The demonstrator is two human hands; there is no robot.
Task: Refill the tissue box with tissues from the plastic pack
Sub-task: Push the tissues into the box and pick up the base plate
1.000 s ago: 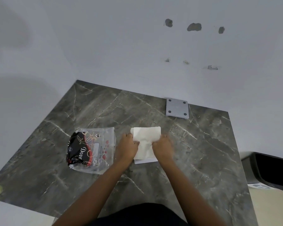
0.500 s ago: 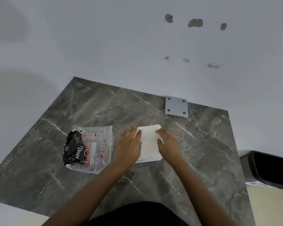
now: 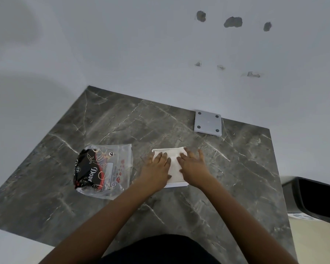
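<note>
Head view — flat white tissues (image 3: 174,164) on veined marble

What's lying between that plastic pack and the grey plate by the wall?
Nothing: in the head view, only bare marble table lies between the pack and the plate. The tissues sit just below that line.

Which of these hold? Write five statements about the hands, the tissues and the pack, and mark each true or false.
1. Both hands lie flat on the tissues. True: left hand, right hand.
2. The pack lies to the right of the tissues. False: it lies to their left.
3. The left hand holds the pack. False: it touches only the tissues, apart from the pack.
4. A grey plate with four holes sits at the table's far edge. True.
5. The pack stands upright. False: it lies flat on the table.
</note>
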